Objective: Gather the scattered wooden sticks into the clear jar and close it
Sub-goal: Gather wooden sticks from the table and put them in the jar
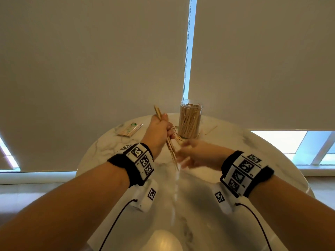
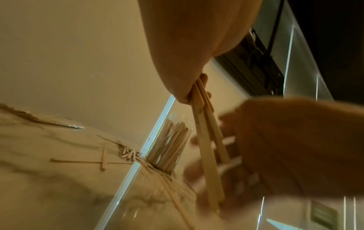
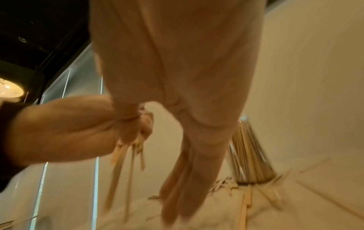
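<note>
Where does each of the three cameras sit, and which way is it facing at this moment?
Head: worn on the head, looking forward and down at the marble table; both forearms show, left hand gripping a bundle of sticks.
Left wrist: looks along the left palm at the same bundle of sticks, the blurred right hand beyond.
Right wrist: looks along the right hand's straight fingers toward the table, the left hand at left.
Shared: all three show the clear jar, open and full of sticks.

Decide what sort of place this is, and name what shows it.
Probably a home or office room, not a workshop: a round marble-look table stands by windows covered with roller blinds, and a clear jar of sticks stands on it.
</note>
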